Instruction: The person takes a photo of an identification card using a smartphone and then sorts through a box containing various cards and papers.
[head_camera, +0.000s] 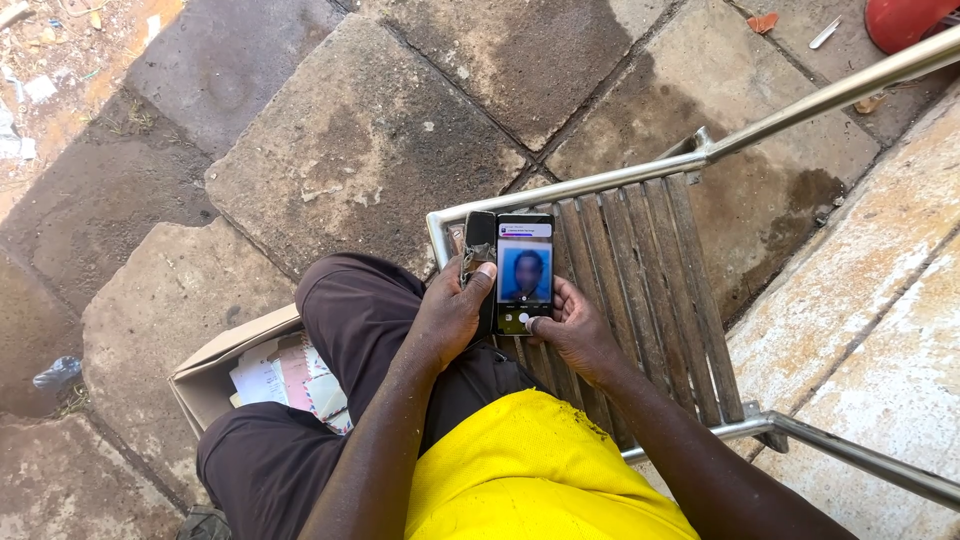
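Note:
I am seated in dark trousers and a yellow top, looking down at a smartphone (524, 272) with a lit screen showing a picture. My left hand (450, 312) grips its left edge, thumb on the screen side, and also holds a second dark phone (479, 230) with a small bunch of keys (468, 262) behind it. My right hand (572, 328) supports the phone from the right, its thumb on the lower part of the screen.
A wooden slatted seat with a metal frame (640, 270) is under and beside me. A metal rail (830, 95) runs up right. An open cardboard box of papers (262, 375) sits by my left leg on stone paving (360, 140). A red object (905, 20) lies top right.

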